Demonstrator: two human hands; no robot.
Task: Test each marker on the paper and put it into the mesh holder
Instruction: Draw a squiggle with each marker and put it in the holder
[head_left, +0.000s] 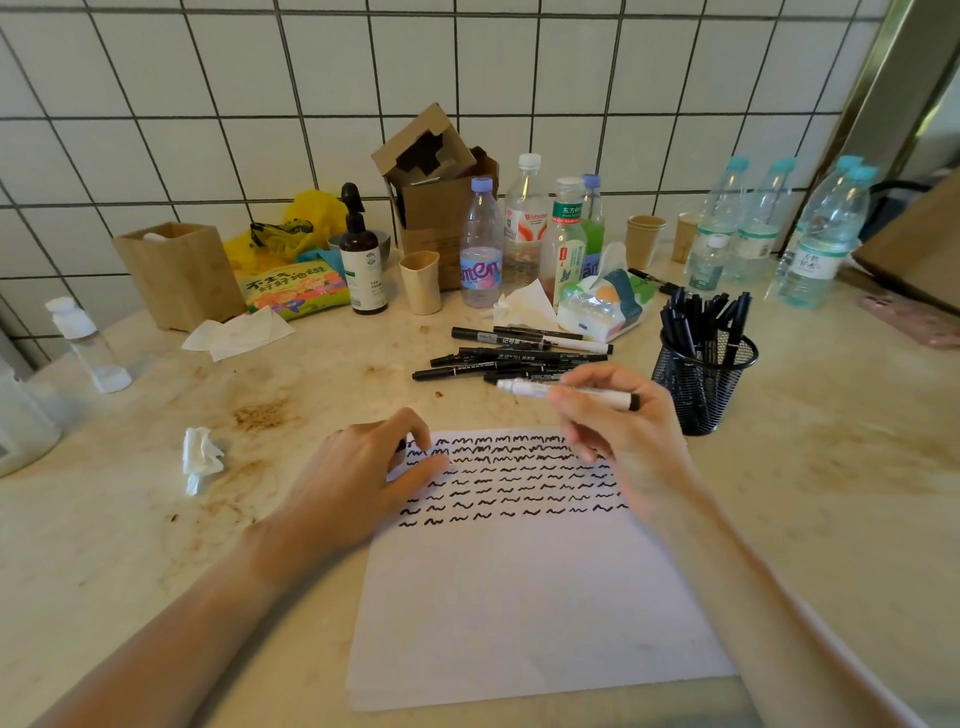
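A white sheet of paper (524, 597) lies in front of me, its upper part covered in rows of black squiggles. My right hand (618, 431) holds a white marker (566, 391) level above the paper's top edge, capped end pointing left. My left hand (374, 467) rests on the paper's top left corner, fingers curled down, and a small dark thing shows under them. Several black markers (519, 356) lie in a loose pile beyond the paper. To their right stands the black mesh holder (701, 384), with several markers upright in it.
Behind the pile are a tissue pack (602, 306), several plastic bottles (480, 249), paper cups (421, 283), a cardboard box (441, 192) and a pump bottle (366, 260). A crumpled tissue (200, 457) lies left of the paper. More water bottles (821, 239) stand at the back right.
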